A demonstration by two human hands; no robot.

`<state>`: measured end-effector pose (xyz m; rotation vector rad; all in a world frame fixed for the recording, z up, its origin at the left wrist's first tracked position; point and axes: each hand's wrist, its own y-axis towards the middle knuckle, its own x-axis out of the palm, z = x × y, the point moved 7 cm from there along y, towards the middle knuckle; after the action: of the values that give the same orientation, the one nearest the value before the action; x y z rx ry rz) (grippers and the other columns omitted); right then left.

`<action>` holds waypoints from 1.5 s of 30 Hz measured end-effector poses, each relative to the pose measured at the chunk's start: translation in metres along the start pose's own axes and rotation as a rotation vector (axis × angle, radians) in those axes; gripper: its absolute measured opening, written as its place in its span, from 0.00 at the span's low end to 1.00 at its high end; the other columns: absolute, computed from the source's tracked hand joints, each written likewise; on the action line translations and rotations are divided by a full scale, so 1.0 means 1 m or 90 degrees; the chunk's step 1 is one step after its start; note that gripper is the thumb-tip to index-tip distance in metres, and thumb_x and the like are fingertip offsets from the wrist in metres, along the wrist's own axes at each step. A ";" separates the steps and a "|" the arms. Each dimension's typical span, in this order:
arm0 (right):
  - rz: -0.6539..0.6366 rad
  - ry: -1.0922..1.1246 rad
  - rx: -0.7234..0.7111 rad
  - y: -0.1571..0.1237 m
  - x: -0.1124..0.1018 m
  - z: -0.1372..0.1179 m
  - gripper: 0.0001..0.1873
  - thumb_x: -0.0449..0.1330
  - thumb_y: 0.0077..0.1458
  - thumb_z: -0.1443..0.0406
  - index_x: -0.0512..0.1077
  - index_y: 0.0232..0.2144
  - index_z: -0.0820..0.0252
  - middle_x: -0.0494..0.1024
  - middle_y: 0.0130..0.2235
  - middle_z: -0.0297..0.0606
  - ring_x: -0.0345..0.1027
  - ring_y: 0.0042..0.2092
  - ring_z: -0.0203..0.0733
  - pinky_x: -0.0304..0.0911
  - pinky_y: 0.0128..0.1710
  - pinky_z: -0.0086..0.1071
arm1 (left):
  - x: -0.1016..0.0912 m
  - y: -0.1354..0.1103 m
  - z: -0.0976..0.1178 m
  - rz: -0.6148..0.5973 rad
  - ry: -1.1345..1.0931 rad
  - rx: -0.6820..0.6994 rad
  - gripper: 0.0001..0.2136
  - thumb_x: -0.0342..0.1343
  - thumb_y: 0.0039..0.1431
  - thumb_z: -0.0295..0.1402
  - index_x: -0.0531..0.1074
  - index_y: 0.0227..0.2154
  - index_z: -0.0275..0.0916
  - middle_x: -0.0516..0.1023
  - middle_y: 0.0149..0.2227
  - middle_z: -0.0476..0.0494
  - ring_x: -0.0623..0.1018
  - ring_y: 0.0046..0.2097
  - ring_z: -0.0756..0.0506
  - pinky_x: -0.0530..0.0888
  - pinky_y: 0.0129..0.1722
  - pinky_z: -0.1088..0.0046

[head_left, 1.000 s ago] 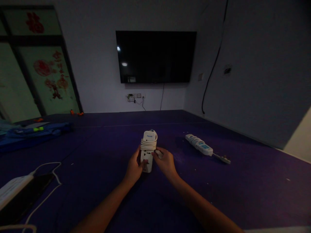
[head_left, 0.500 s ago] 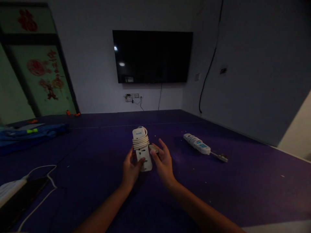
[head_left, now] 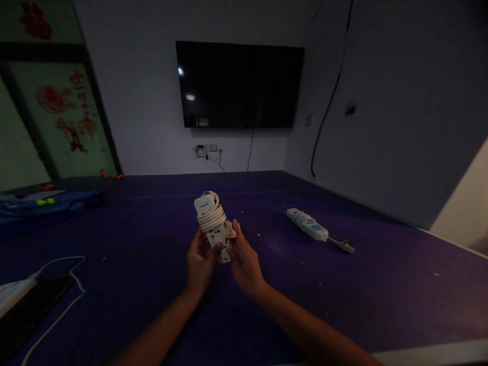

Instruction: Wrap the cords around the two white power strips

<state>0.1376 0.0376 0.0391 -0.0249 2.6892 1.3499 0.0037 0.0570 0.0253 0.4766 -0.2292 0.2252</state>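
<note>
A white power strip [head_left: 219, 237] with its cord [head_left: 212, 219] coiled round the upper half is held up in front of me, leaning to the left. My left hand [head_left: 200, 267] grips its lower left side, thumb across the socket face. On the other side, my right hand [head_left: 246, 265] closes on the lower right edge, thumb against the strip. The cord's plug [head_left: 230, 230] lies against the strip's right side, by my right fingertips. To the right, a second white power strip [head_left: 314, 230] with a wound cord rests on the purple surface, its plug [head_left: 346, 247] trailing out.
At the lower left, a white strip [head_left: 17, 294] with a white cable [head_left: 57, 317] lies by a dark flat object [head_left: 41, 305]. Blue cloth [head_left: 72, 201] is heaped at the far left. A television [head_left: 240, 86] hangs on the wall beyond the purple surface [head_left: 290, 284].
The power strip has tilted to the left. The plug has moved from between my right fingers to the strip's side, and my right hand has shifted left onto the strip.
</note>
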 end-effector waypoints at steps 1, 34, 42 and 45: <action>0.014 -0.034 -0.005 0.000 -0.003 0.001 0.33 0.49 0.60 0.67 0.43 0.64 0.48 0.56 0.63 0.38 0.53 0.62 0.41 0.57 0.58 0.40 | 0.000 0.000 -0.002 -0.001 -0.002 -0.005 0.35 0.65 0.43 0.38 0.60 0.55 0.37 0.74 0.49 0.35 0.75 0.49 0.40 0.74 0.44 0.66; -0.017 -0.741 -0.098 0.036 -0.081 0.023 0.25 0.49 0.57 0.74 0.63 0.55 0.50 0.57 0.63 0.42 0.68 0.49 0.43 0.67 0.43 0.34 | 0.016 -0.004 -0.013 -0.142 0.093 -0.012 0.31 0.61 0.48 0.35 0.60 0.56 0.41 0.73 0.45 0.40 0.75 0.39 0.48 0.72 0.35 0.72; -0.234 -0.988 0.163 0.037 -0.141 0.080 0.32 0.47 0.55 0.76 0.58 0.59 0.45 0.54 0.64 0.40 0.66 0.51 0.47 0.67 0.42 0.36 | 0.016 -0.004 -0.017 -0.175 0.126 -0.011 0.29 0.59 0.50 0.35 0.60 0.56 0.40 0.73 0.43 0.41 0.73 0.33 0.51 0.69 0.27 0.77; -0.227 -1.017 0.218 0.033 -0.151 0.092 0.31 0.45 0.56 0.75 0.58 0.59 0.45 0.56 0.63 0.41 0.64 0.54 0.48 0.66 0.43 0.36 | 0.017 -0.005 -0.017 -0.182 0.135 -0.011 0.28 0.58 0.51 0.34 0.60 0.55 0.40 0.73 0.42 0.41 0.73 0.31 0.51 0.69 0.27 0.77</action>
<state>0.2950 0.1244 0.0303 0.3957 1.3504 0.3492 0.0240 0.0637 0.0131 0.4586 0.0458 -0.0069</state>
